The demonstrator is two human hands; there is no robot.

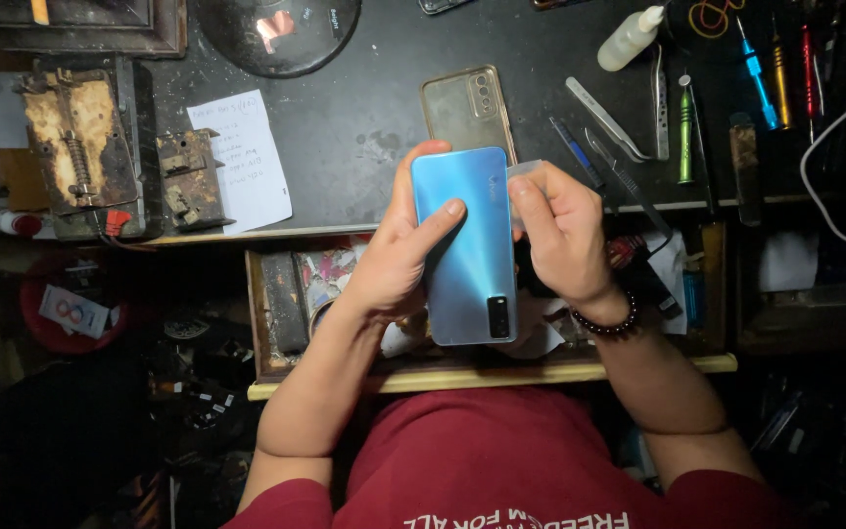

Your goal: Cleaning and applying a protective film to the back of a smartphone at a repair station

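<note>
Dark cluttered counter, open drawer below it. One blue phone, back up, is held over the drawer. Left hand grasps its left edge, fingers across the back. Right hand pinches one thin clear pick at the right edge.

Risks, as I judge them: the pick slipping and gouging the back; too much prying cracking the panel; the phone dropping into the drawer clutter.

Count: one clear case far of the phone, one squeeze bottle, two tweezers, one paper note, two rusted fixtures.
</note>
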